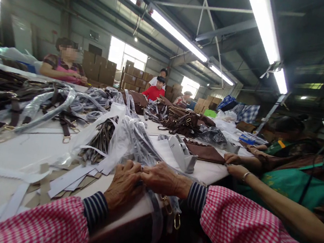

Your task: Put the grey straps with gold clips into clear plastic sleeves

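L hand (pixel 124 186) & R hand (pixel 161 179) hide wrapped strap (pixel 157 217) grip.

Head view, low, across table (pixel 25 150)

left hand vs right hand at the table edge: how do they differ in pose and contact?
The left hand lies knuckles up, fingers curled down onto a brown strap; the right hand sits higher and farther from the camera, fingers pointing left to meet it. Metal rings hang below the right hand, none by the left. Both wear pink checked sleeves with striped cuffs.
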Demonstrator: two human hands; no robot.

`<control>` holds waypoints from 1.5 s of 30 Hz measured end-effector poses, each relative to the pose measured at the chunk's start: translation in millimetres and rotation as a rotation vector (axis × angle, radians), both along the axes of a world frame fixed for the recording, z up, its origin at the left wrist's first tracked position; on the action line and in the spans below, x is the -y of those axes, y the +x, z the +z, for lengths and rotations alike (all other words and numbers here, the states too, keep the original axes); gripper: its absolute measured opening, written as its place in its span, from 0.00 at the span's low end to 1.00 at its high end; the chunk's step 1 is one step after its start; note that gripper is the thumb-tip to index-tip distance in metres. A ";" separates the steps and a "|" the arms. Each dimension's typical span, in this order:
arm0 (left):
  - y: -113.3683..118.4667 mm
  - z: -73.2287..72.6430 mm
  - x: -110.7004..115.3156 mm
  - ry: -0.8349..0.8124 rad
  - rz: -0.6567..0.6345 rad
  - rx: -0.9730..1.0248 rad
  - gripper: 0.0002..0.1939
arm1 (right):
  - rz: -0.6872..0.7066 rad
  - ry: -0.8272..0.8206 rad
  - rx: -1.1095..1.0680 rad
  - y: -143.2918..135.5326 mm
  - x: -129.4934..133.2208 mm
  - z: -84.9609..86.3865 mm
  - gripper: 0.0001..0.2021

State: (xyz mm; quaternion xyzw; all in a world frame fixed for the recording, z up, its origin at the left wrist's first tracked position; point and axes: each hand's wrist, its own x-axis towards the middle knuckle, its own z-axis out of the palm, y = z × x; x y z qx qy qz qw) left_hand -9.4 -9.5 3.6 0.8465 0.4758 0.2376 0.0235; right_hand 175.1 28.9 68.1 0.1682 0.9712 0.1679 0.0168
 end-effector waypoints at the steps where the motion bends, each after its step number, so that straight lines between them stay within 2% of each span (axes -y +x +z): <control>1: 0.9 -0.4 -0.2 0.000 -0.009 0.003 0.11 | 0.021 0.032 -0.021 5.1 1.5 -5.3 0.10; 4: 2.1 0.4 -2.7 -0.011 -0.026 0.024 0.10 | 0.042 0.076 -0.086 14.5 1.1 -15.8 0.08; 6: 1.1 1.8 -6.2 -0.027 -0.055 0.051 0.10 | 0.000 0.032 -0.153 15.7 -1.3 -16.4 0.06; 9: -2.2 4.5 -12.3 -0.084 -0.100 0.086 0.13 | -0.054 -0.103 -0.228 12.8 -4.5 -9.0 0.02; 12: -6.2 7.7 -16.2 -0.130 -0.136 0.147 0.16 | -0.043 -0.221 -0.265 8.9 -3.7 2.5 0.03; 14: -8.6 10.1 -17.4 -0.165 -0.164 0.236 0.16 | -0.035 -0.241 -0.275 8.2 -0.2 9.4 0.03; 18: -12.2 17.6 -20.0 -0.345 -0.206 0.601 0.12 | -0.071 -0.169 -0.289 13.4 10.9 14.9 0.03; 20: -12.9 23.4 -21.0 -0.426 -0.197 0.739 0.13 | -0.110 -0.115 -0.338 17.2 15.1 10.9 0.06; 22: -13.3 29.8 -20.9 -0.501 -0.187 0.799 0.14 | -0.150 -0.061 -0.425 19.3 16.7 2.5 0.10; 25: -13.9 36.9 -19.9 -0.613 -0.227 0.861 0.14 | -0.184 0.010 -0.555 18.0 15.3 -12.8 0.10; 29: -14.5 36.6 -24.0 -0.645 -0.238 0.909 0.15 | -0.179 0.079 -0.643 12.1 13.6 -26.3 0.12; 32: -13.8 33.0 -29.8 -0.648 -0.212 0.911 0.15 | -0.219 0.070 -0.713 9.8 15.2 -32.7 0.14; 37: -10.0 33.4 -28.9 -0.597 -0.297 0.767 0.18 | -0.285 -0.046 -0.772 16.2 24.7 -43.3 0.23; 39: -7.5 35.4 -25.8 -0.515 -0.323 0.661 0.19 | -0.268 -0.102 -0.761 25.5 27.1 -41.9 0.27; 42: -1.8 36.3 -23.8 -0.263 -0.316 0.511 0.18 | -0.273 -0.125 -0.821 54.8 18.1 -25.6 0.26; 43: 0.7 34.9 -24.6 -0.162 -0.292 0.458 0.17 | -0.340 -0.126 -0.890 69.2 10.6 -16.8 0.23; 45: 6.2 26.9 -28.9 0.016 -0.218 0.360 0.15 | -0.577 -0.143 -1.065 102.4 -10.3 2.4 0.16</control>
